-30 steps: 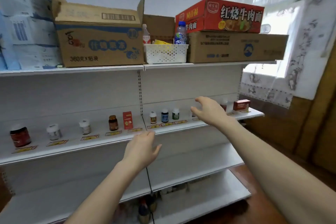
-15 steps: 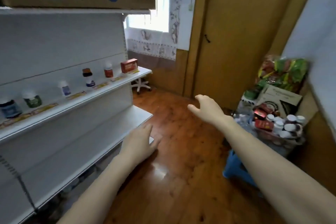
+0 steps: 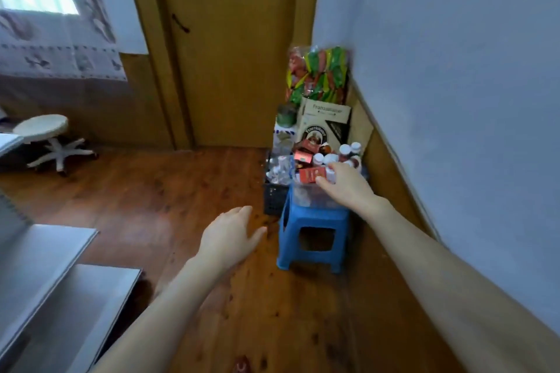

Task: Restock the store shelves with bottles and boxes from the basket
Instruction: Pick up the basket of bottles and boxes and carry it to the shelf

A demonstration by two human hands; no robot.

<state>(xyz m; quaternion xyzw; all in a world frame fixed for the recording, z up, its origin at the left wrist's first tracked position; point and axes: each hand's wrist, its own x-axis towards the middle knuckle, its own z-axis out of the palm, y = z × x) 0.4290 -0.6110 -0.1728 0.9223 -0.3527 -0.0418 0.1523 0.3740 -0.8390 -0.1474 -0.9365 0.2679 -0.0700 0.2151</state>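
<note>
The right hand (image 3: 345,183) touches a red box (image 3: 310,175) in the crowded basket (image 3: 306,195), grip unclear, left hand (image 3: 230,236) spread empty; a hasty pull could topple neighbouring bottles (image 3: 345,150).

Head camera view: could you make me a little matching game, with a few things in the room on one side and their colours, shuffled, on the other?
Things:
1. plastic stool
2. swivel stool
3. crate on the floor
4. small box by the right hand

Colours:
A. white
B. red
C. blue
D. black

Pairs: 1-C, 2-A, 3-D, 4-B
</note>
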